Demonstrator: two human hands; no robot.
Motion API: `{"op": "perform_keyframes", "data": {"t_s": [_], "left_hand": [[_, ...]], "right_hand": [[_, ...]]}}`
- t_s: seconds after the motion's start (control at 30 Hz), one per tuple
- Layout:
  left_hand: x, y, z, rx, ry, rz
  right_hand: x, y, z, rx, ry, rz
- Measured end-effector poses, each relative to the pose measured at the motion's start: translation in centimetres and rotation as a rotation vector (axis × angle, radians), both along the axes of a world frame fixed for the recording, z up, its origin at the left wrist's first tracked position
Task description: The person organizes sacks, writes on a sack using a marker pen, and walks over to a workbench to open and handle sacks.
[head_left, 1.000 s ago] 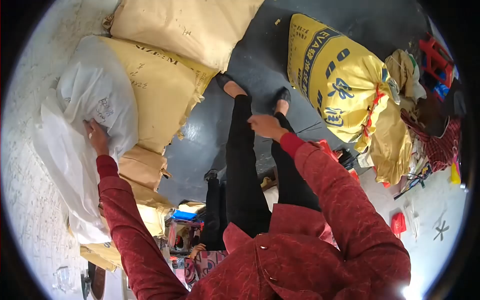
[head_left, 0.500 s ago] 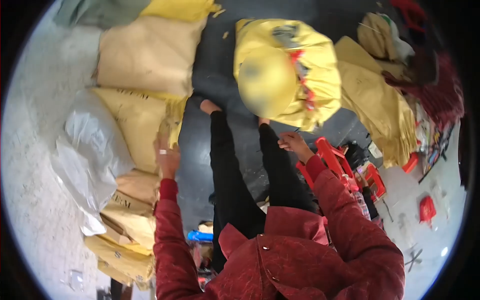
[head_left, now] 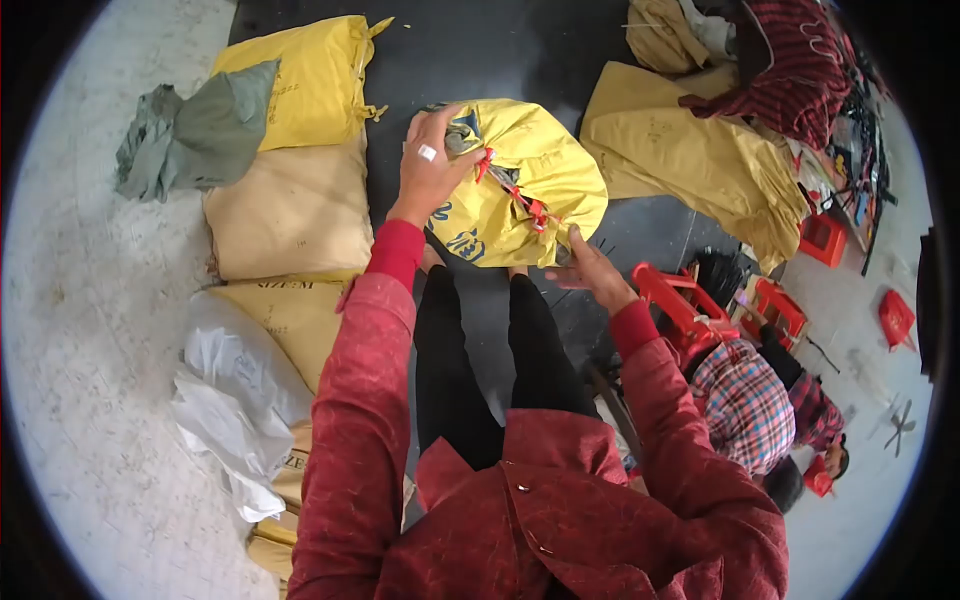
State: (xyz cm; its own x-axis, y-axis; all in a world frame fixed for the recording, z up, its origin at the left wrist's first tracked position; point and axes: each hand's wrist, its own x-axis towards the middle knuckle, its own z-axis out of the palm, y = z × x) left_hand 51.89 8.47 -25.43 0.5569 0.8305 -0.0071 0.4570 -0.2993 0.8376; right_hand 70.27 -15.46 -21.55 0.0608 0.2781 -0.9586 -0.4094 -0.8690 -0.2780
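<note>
A bulging yellow woven sack (head_left: 545, 150) with dark printing lies in front of my feet, its mouth gathered and tied with red strips (head_left: 532, 208). My left hand (head_left: 432, 165), a white wrap on one finger, grips the sack's left end, thumb on top near a red tie. At the lower right corner my right hand (head_left: 592, 268) holds the sack, thumb above and fingers partly hidden below. Whether the sack's underside touches the floor I cannot tell.
Filled sacks (head_left: 290, 205) line the left, with a grey-green cloth (head_left: 225, 125) and white plastic bag (head_left: 240, 390). A flattened yellow sack (head_left: 690, 150) lies right. Red stools (head_left: 690, 305) and a person in a plaid shirt (head_left: 745, 405) are at lower right.
My left hand has left the stacked sacks and moved onto the tied yellow sack. My right hand has come to its lower right corner. The camera view has shifted.
</note>
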Motion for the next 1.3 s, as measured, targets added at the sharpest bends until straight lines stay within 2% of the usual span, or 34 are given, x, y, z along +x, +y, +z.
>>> {"op": "perform_keyframes", "data": {"t_s": [0.1, 0.13, 0.23, 0.27, 0.3, 0.37, 0.4, 0.43, 0.47, 0.5, 0.53, 0.57, 0.6, 0.7, 0.77, 0.83, 0.87, 0.97, 1.07, 1.1, 1.17, 1.3], "left_hand": [[0.3, 0.5, -1.7, -0.309, -0.128, -0.071], [0.4, 0.0, -1.9, -0.386, -0.262, -0.057], [1.3, -1.0, -2.5, -0.646, -0.566, 0.04], [2.1, -0.9, -2.5, -0.678, -0.603, 0.054], [2.9, -0.9, -3.4, -0.901, -0.641, 0.101], [4.0, -0.8, -2.7, -0.735, -0.447, 0.156], [4.3, -0.6, -1.8, -0.686, -0.429, 0.193], [4.5, -0.8, -2.4, -0.777, -0.544, 0.227], [4.4, -0.7, -1.5, -0.848, -0.558, 0.259], [4.5, -0.6, -1.3, -0.874, -0.531, 0.274], [4.3, -0.8, -1.1, -0.834, -0.544, 0.279], [4.3, -0.9, -1.0, -0.792, -0.559, 0.284], [4.2, -0.9, -0.9, -0.81, -0.616, 0.33], [3.4, -3.9, -1.1, -0.914, -0.797, 0.432], [1.8, -6.5, -1.4, -0.98, -0.938, 0.492], [0.2, -9.1, -0.7, -1.095, -1.074, 0.716], [-0.8, -10.6, -0.6, -1.095, -1.101, 0.812], [-3.5, -14.3, 0.6, -1.06, -1.131, 1.041], [-5.4, -14.6, 2.2, -1.133, -1.108, 1.139], [-5.9, -14.2, 2.5, -1.11, -1.124, 1.148], [-6.9, -14.8, 4.2, -1.096, -1.149, 1.2], [-12.5, -15.7, 8.4, -1.127, -1.238, 1.25]], "right_hand": [[-1.3, 3.3, -0.4, 0.001, 0.044, -0.092], [-1.4, 4.1, -1.0, -0.01, 0.059, -0.135], [0.1, 2.2, -6.8, 0.08, 0.245, -0.278], [0.3, 2.0, -7.7, 0.065, 0.325, -0.397], [0.3, 1.9, -7.7, 0.057, 0.322, -0.396], [-0.2, 2.2, -7.7, 0.008, 0.343, -0.5], [-0.6, 3.3, -6.6, -0.005, 0.335, -0.516], [-0.7, 4.1, -5.6, -0.017, 0.319, -0.533], [-0.1, 3.3, -6.8, 0.005, 0.438, -0.56], [0.6, 2.2, -8.4, 0.026, 0.554, -0.586], [0.7, 1.4, -9.1, -0.03, 0.543, -0.591], [0.9, 1.1, -8.4, 0.016, 0.454, -0.376], [0.5, 0.7, -7.9, 0.052, 0.39, -0.328], [-0.1, -2.1, -6.1, 0.071, 0.491, -0.375], [-1.6, -3.6, -4.8, 0.086, 0.313, -0.15], [-3.2, -6.3, -5.6, 0.058, 0.161, 0.001], [-3.9, -7.6, -5.4, -0.024, 0.16, 0.014], [-5.5, -8.2, -2.6, 0.001, 0.176, 0.116], [-5.0, -8.6, -2.4, -0.058, 0.171, 0.072], [-4.7, -7.2, -1.7, -0.019, 0.113, 0.133], [-3.8, -4.1, 2.1, 0.013, -0.006, 0.267], [-6.1, -0.8, 6.5, 0.058, -0.013, 0.228]]}}
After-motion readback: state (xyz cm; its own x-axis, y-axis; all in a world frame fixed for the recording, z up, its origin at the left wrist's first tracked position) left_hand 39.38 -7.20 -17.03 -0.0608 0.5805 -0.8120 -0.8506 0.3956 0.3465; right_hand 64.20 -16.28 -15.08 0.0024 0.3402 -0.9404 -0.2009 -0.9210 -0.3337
